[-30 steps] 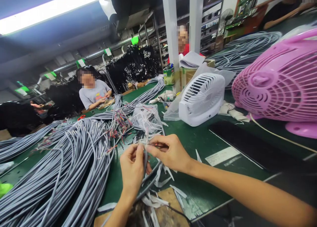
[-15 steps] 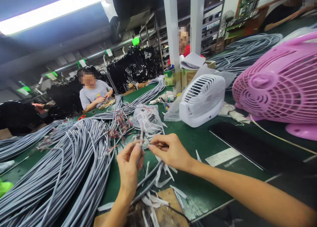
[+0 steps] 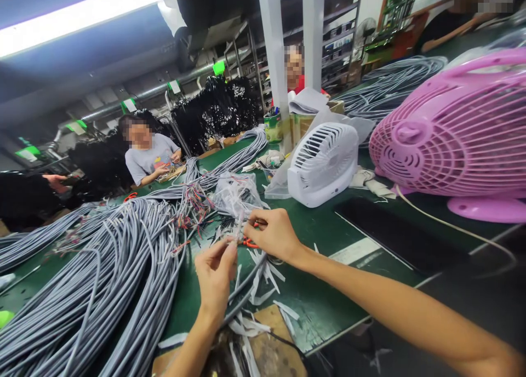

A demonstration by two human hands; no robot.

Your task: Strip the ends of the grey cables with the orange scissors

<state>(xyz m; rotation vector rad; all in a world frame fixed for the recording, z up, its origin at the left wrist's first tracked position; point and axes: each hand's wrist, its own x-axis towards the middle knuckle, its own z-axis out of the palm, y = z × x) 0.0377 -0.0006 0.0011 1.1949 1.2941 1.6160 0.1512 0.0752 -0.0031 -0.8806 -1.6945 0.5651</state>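
My left hand (image 3: 216, 270) is closed in a pinch around the end of a grey cable (image 3: 251, 290). Pale strands at that end stand up between my two hands, blurred. Close by on the right, my right hand (image 3: 274, 235) has its thumb and fingertips pressed together at the strands; what they grip is too small and blurred to make out. Beneath those fingertips shows an orange looped handle (image 3: 250, 242), and I cannot tell whether it is held or lies on the table. White strips (image 3: 267, 278) are scattered below my hands.
Coiled grey cables (image 3: 123, 267) cover the left of the green table (image 3: 329, 306). A clear plastic bag (image 3: 236, 193) lies beyond my hands. To the right stand a white fan (image 3: 324, 166), a pink fan (image 3: 452, 136) and a dark flat panel (image 3: 394, 232). A co-worker (image 3: 150, 152) sits opposite.
My right hand has shifted up and slightly left, and the orange handle now shows under its fingers. My left hand still pinches the cable end. The whole view has moved slightly.
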